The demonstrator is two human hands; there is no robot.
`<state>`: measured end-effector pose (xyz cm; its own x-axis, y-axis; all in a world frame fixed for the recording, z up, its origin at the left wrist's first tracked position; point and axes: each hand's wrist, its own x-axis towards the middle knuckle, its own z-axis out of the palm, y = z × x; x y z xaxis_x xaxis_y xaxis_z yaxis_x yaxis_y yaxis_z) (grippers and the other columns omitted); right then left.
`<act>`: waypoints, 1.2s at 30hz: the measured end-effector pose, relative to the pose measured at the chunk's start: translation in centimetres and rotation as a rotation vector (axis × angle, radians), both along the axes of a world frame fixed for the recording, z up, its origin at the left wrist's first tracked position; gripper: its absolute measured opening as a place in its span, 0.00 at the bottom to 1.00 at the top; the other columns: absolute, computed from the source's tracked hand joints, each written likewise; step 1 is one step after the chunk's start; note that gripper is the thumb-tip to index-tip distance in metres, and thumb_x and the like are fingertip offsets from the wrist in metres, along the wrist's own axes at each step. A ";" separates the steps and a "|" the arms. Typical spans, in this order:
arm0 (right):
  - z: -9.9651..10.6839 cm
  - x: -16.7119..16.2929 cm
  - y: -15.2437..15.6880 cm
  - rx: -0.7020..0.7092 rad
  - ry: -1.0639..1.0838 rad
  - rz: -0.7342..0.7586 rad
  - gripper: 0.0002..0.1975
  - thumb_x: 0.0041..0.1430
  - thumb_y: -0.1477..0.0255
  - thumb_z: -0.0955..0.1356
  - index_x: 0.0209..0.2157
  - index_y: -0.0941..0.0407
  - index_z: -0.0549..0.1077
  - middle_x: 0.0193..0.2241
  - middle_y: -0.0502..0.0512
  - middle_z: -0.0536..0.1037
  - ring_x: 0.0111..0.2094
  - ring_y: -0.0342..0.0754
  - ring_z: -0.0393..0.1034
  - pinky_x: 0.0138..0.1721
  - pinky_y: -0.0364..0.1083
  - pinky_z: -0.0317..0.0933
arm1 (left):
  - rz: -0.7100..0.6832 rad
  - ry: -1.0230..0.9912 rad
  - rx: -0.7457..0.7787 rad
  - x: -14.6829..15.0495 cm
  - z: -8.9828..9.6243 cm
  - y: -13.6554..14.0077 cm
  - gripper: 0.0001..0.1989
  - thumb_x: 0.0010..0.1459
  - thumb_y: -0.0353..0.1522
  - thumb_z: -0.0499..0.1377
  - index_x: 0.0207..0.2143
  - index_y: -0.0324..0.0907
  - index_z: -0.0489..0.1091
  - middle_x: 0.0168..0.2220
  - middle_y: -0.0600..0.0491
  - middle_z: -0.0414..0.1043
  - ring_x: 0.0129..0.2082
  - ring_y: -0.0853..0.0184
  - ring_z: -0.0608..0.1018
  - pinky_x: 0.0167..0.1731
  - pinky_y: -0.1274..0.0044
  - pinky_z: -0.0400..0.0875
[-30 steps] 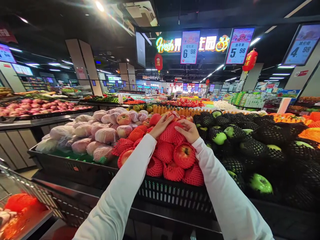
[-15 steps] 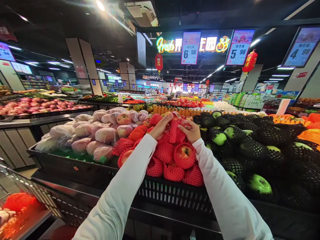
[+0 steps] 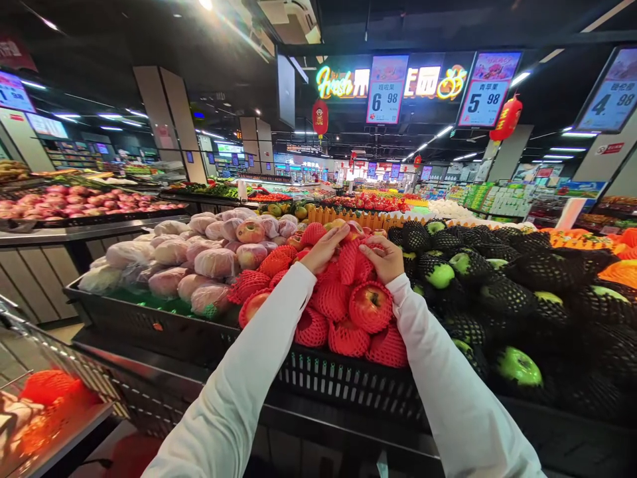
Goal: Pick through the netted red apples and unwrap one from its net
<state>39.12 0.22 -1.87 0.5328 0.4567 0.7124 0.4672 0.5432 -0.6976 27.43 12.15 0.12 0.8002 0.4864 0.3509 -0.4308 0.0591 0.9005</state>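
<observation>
My left hand (image 3: 326, 249) reaches over the pile, its fingers closed against the side of a red apple (image 3: 354, 232). Just right of it, my right hand (image 3: 385, 259) pinches a red foam net (image 3: 351, 260) with thumb and fingers, directly below that apple. How far the net covers the apple is partly hidden by my hands. Below them, several apples in red foam nets fill a black crate, among them an apple with its top bare (image 3: 371, 305).
Bagged pale-pink fruit (image 3: 169, 255) lies to the left. Green apples (image 3: 517, 366) in black nets are heaped on the right. The slatted black crate wall (image 3: 348, 385) runs along the front. A shopping cart (image 3: 54, 358) holding orange-netted goods stands at lower left. Price signs (image 3: 388, 89) hang above.
The view has shifted slightly, so the displays sit a little further right. My hands stay together at the same apple and net, with only slight finger movement.
</observation>
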 end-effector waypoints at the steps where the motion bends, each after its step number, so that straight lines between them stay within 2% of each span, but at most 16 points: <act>1: 0.0 0.0 0.0 0.001 0.020 0.010 0.21 0.37 0.55 0.79 0.27 0.55 0.76 0.31 0.52 0.77 0.33 0.45 0.71 0.34 0.46 0.66 | -0.018 -0.016 0.017 0.0 0.0 0.0 0.22 0.54 0.45 0.69 0.45 0.41 0.74 0.28 0.57 0.72 0.21 0.74 0.70 0.21 0.83 0.62; 3: 0.1 -0.1 0.0 -0.005 0.067 0.044 0.22 0.37 0.54 0.79 0.27 0.55 0.75 0.30 0.51 0.76 0.31 0.44 0.70 0.35 0.46 0.67 | -0.029 -0.071 0.092 0.1 0.1 0.0 0.19 0.55 0.41 0.67 0.45 0.41 0.74 0.38 0.53 0.76 0.38 0.67 0.78 0.38 0.80 0.71; 5: 0.2 -0.2 0.0 0.003 0.096 0.063 0.22 0.36 0.54 0.79 0.27 0.55 0.75 0.30 0.50 0.76 0.31 0.44 0.70 0.36 0.47 0.68 | 0.008 -0.113 0.231 0.2 0.2 0.2 0.15 0.56 0.38 0.64 0.43 0.40 0.75 0.46 0.50 0.76 0.52 0.62 0.74 0.55 0.74 0.67; 7: 0.3 -0.2 0.0 0.037 0.094 0.046 0.22 0.37 0.53 0.78 0.26 0.55 0.75 0.29 0.51 0.76 0.32 0.45 0.70 0.38 0.47 0.69 | 0.048 -0.103 0.380 0.3 0.3 0.3 0.14 0.56 0.37 0.60 0.41 0.39 0.76 0.49 0.49 0.75 0.57 0.59 0.71 0.63 0.70 0.58; 11: 0.4 0.0 0.1 0.060 0.080 -0.011 0.22 0.38 0.51 0.77 0.25 0.54 0.74 0.29 0.51 0.76 0.32 0.46 0.69 0.40 0.48 0.67 | -0.017 -0.044 0.504 0.5 0.0 0.7 0.17 0.56 0.42 0.56 0.40 0.40 0.77 0.50 0.49 0.76 0.59 0.55 0.69 0.66 0.65 0.53; 16: 0.4 0.4 -0.1 0.001 0.087 -0.037 0.22 0.37 0.50 0.77 0.25 0.54 0.77 0.28 0.51 0.78 0.34 0.48 0.70 0.45 0.51 0.66 | -0.107 0.069 0.476 0.5 -0.8 1.1 0.23 0.57 0.48 0.57 0.44 0.40 0.77 0.54 0.48 0.74 0.64 0.53 0.65 0.68 0.64 0.48; 18: 0.5 0.3 -0.3 -0.024 0.084 -0.032 0.22 0.36 0.50 0.78 0.25 0.53 0.78 0.28 0.52 0.79 0.34 0.49 0.71 0.45 0.52 0.67 | -0.193 0.110 0.487 0.0 -0.9 1.2 0.28 0.56 0.51 0.60 0.48 0.39 0.76 0.57 0.46 0.72 0.65 0.51 0.64 0.68 0.63 0.48; 21: 0.8 0.0 -0.5 -0.056 0.138 0.024 0.23 0.32 0.50 0.79 0.25 0.53 0.79 0.27 0.51 0.80 0.33 0.47 0.71 0.46 0.52 0.67 | -0.301 0.183 0.536 -0.8 -0.7 1.2 0.36 0.47 0.51 0.69 0.53 0.38 0.74 0.59 0.45 0.71 0.65 0.48 0.64 0.68 0.61 0.50; 24: 0.9 -0.2 -0.5 -0.066 0.237 0.093 0.24 0.28 0.50 0.80 0.24 0.53 0.78 0.26 0.49 0.79 0.31 0.45 0.70 0.44 0.50 0.67 | -0.314 0.233 0.476 -1.2 -0.7 0.9 0.39 0.41 0.45 0.74 0.55 0.42 0.73 0.59 0.47 0.71 0.66 0.47 0.63 0.68 0.60 0.51; 28: 1.0 -0.1 -0.4 -0.023 0.282 0.102 0.26 0.27 0.51 0.80 0.24 0.54 0.77 0.27 0.49 0.79 0.31 0.45 0.70 0.44 0.49 0.68 | -0.261 0.139 0.305 -0.7 -0.7 0.0 0.26 0.45 0.43 0.72 0.46 0.42 0.78 0.55 0.48 0.75 0.66 0.51 0.64 0.69 0.64 0.49; 30: 1.1 -0.1 -0.4 0.010 0.236 0.088 0.27 0.31 0.50 0.79 0.28 0.53 0.77 0.31 0.51 0.80 0.35 0.47 0.72 0.46 0.49 0.68 | -0.257 0.076 0.187 -0.3 -0.5 -0.4 0.22 0.47 0.45 0.70 0.41 0.40 0.79 0.51 0.47 0.77 0.63 0.52 0.68 0.68 0.66 0.53; 33: 1.2 -0.3 -0.8 -0.001 0.148 0.135 0.30 0.40 0.45 0.75 0.39 0.52 0.76 0.38 0.54 0.80 0.42 0.50 0.74 0.46 0.50 0.68 | -0.257 0.010 -0.012 -0.1 -0.1 -0.8 0.24 0.50 0.48 0.67 0.41 0.39 0.77 0.47 0.46 0.79 0.58 0.54 0.74 0.63 0.66 0.63; 36: 1.2 -0.7 -1.3 -0.035 -0.016 0.155 0.33 0.40 0.45 0.75 0.45 0.50 0.74 0.47 0.56 0.78 0.49 0.52 0.72 0.46 0.49 0.68 | -0.233 -0.012 -0.079 -0.1 0.3 -0.8 0.24 0.52 0.48 0.66 0.43 0.38 0.76 0.46 0.46 0.79 0.54 0.56 0.77 0.58 0.68 0.69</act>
